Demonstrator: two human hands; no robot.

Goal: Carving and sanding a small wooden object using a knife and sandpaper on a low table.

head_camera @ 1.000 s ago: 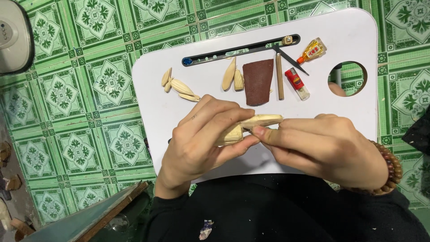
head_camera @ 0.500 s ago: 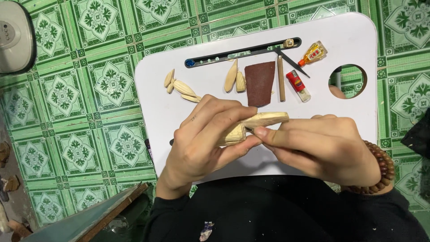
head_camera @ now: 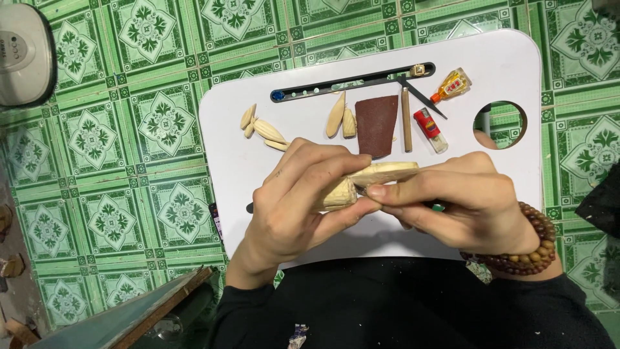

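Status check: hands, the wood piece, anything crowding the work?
Left hand and right hand both gripping pale wood piece above white tray. Carved slivers, sandpaper, small bottles lie behind, apart from hands. Nothing in the way.

My left hand [head_camera: 297,200] covers most of the pale wood piece [head_camera: 381,173], only its two ends poking out. My right hand [head_camera: 462,200] hides whatever tool it's gripping. The dark bar [head_camera: 249,208] beneath my fingers is mostly hidden. The grey appliance [head_camera: 22,55] is cut off top-left.
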